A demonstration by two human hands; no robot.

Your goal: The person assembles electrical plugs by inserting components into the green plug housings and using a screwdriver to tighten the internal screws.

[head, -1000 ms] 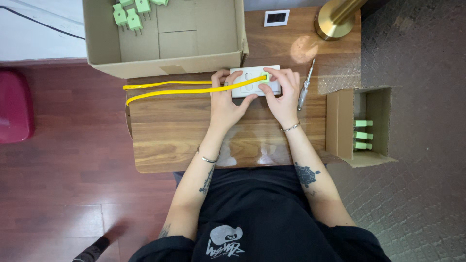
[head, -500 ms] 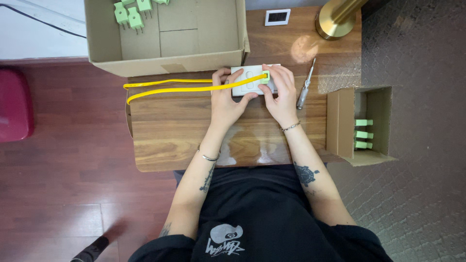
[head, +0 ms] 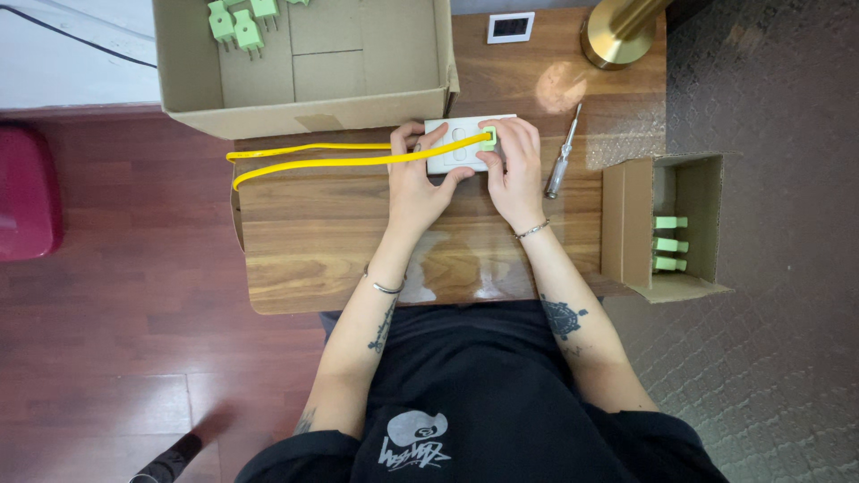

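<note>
Both hands rest on a white socket plate (head: 465, 143) lying flat at the far middle of the wooden tabletop (head: 340, 233). The left hand (head: 419, 183) lies spread on the plate's left part, fingers loosely curled over a yellow cable (head: 331, 159) that loops off to the left. The right hand (head: 512, 170) presses its fingertips around a small green plug (head: 489, 137) seated at the plate's far right corner; by that, the plug seems already fitted. A screwdriver (head: 560, 154) lies just right. At the right edge, a small open carton (head: 631, 224) holds three green plugs (head: 669, 243). Farther off, a large carton (head: 322, 107) holds a few more (head: 240, 25), beside a small white-framed panel (head: 510, 27) and a brass base (head: 617, 36).
</note>
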